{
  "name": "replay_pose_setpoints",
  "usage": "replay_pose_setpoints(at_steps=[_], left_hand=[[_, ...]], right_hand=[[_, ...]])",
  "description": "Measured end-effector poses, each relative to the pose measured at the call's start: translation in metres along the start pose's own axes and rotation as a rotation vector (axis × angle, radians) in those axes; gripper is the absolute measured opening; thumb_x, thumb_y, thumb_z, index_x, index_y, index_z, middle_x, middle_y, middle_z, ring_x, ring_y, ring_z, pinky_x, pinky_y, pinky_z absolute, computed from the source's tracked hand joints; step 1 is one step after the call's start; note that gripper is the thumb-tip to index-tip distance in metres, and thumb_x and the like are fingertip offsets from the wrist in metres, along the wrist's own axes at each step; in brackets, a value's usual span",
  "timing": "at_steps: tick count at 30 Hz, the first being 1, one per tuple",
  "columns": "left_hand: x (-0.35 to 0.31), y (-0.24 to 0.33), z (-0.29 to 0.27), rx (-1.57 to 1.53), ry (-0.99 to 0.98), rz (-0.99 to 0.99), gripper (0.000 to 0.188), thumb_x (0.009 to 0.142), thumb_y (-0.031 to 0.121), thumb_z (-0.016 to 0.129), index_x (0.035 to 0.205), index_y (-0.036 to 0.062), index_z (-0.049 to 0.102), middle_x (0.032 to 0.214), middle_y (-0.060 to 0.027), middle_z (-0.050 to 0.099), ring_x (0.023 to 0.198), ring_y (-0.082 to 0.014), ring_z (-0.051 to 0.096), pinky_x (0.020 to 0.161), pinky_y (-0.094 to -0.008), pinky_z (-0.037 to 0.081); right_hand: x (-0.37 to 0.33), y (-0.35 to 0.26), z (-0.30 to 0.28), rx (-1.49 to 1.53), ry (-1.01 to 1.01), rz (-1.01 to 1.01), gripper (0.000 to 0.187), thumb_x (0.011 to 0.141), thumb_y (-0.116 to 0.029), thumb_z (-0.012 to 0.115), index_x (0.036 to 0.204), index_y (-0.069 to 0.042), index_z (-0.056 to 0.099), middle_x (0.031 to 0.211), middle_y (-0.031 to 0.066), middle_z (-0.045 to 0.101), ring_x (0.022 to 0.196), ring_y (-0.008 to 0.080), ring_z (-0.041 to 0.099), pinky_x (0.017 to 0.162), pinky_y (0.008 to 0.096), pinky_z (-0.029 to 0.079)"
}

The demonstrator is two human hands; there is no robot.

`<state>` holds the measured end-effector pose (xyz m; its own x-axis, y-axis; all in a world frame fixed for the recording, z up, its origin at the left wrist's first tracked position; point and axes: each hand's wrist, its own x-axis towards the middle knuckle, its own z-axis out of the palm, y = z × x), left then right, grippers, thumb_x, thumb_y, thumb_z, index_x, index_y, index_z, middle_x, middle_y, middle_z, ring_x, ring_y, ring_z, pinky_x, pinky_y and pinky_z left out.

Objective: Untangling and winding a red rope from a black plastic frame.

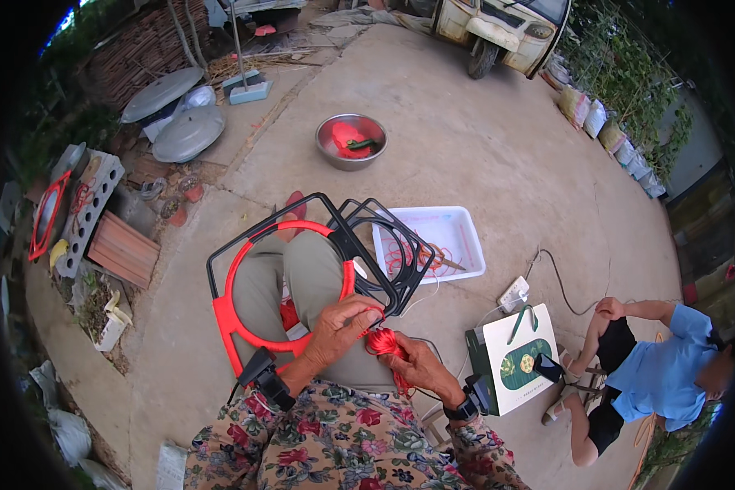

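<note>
A black frame [251,231] with a ring inside it rests across my lap. Red cord wraps the ring and the frame's near left side. My left hand [339,333] is closed at the near right corner, pinching red cord against the bar; its fingers partly hide that spot. Close beside it, my right hand [423,366] is wrapped around a bundle of red cord [384,343], and loose strands hang below. More black frames [371,214] lie stacked just beyond my knees, partly under the one on my lap.
A white tray [453,224] holds red cord and scissors [449,261]. Farther off stands a metal bowl [343,162] with red and green things. On the right are a power strip [513,294], a paper bag [510,359] and a seated person [657,359]. Bricks [122,249] lie left.
</note>
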<state>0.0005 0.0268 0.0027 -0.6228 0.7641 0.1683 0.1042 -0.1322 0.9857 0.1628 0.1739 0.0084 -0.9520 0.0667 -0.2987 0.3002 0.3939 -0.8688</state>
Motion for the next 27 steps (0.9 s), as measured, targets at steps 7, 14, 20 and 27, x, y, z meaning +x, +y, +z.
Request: replay_pose_setpoints(at_steps=[7,14,20,27], left_hand=[[0.009,-0.008,0.000,-0.049,-0.109,0.031,0.019,0.099,0.012,0.060,0.104,-0.0018,0.072,0.108,-0.0100,0.068,0.107,-0.0191,0.061,0.094,-0.0300,0.048],[0.020,0.000,0.007,0.150,-0.031,0.206,0.021,0.096,0.016,0.062,0.101,-0.0027,0.070,0.119,-0.0146,0.062,0.112,-0.0251,0.059,0.096,-0.0349,0.047],[0.012,-0.003,0.009,0.344,0.317,0.228,0.020,0.095,0.014,0.061,0.098,-0.0053,0.066,0.120,-0.0200,0.062,0.110,-0.0337,0.058,0.096,-0.0405,0.045],[0.003,-0.002,0.003,0.324,0.272,0.152,0.019,0.092,0.017,0.063,0.099,0.0003,0.069,0.116,-0.0163,0.065,0.107,-0.0336,0.057,0.096,-0.0412,0.042]], right_hand=[[0.041,0.014,-0.003,0.029,0.064,0.018,0.026,0.093,-0.011,0.064,0.118,-0.002,0.062,0.084,0.0144,0.061,0.075,0.0200,0.058,0.071,0.0356,0.048],[0.094,0.050,0.020,0.436,0.484,-0.199,0.027,0.097,-0.023,0.063,0.115,-0.002,0.061,0.091,0.0030,0.063,0.082,0.0109,0.055,0.072,0.0297,0.049],[0.092,0.011,0.014,0.478,0.384,-0.153,0.031,0.092,-0.031,0.074,0.104,-0.003,0.068,0.088,-0.0019,0.063,0.080,0.0074,0.054,0.070,0.0270,0.048],[0.090,0.019,0.012,0.390,0.340,-0.171,0.030,0.090,-0.030,0.077,0.103,-0.004,0.070,0.078,-0.0072,0.059,0.072,0.0033,0.050,0.062,0.0227,0.045]])
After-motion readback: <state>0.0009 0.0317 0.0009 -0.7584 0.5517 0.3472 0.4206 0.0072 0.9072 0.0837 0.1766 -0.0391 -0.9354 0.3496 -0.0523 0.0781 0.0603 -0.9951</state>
